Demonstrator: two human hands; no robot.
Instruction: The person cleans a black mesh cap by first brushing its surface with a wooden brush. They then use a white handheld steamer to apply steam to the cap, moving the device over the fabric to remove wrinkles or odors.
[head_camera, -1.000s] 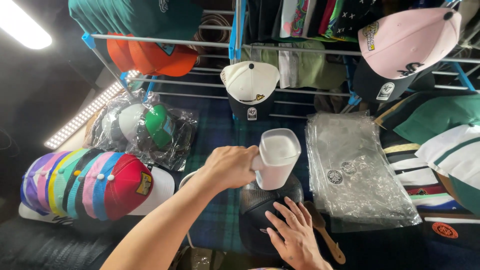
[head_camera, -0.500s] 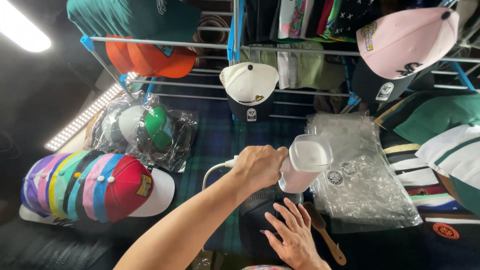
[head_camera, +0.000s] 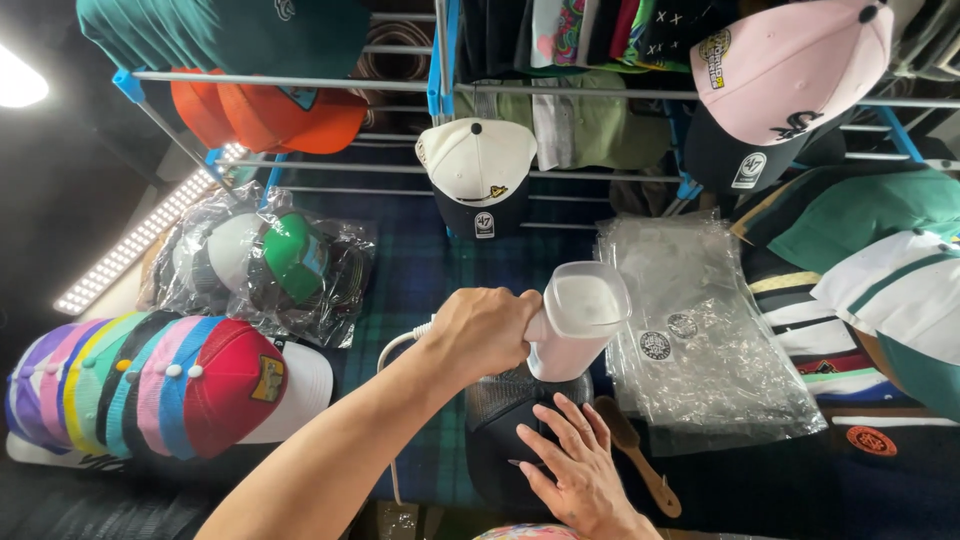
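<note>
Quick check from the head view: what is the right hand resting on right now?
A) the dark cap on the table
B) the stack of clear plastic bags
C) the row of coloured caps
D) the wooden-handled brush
A: the right hand lies flat on the dark cap, just below the white handheld steamer held in the left hand.

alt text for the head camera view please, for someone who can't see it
The left hand grips a white handheld steamer above a black cap that the right hand presses flat. Stacked, bagged and hanging caps surround them.
</note>
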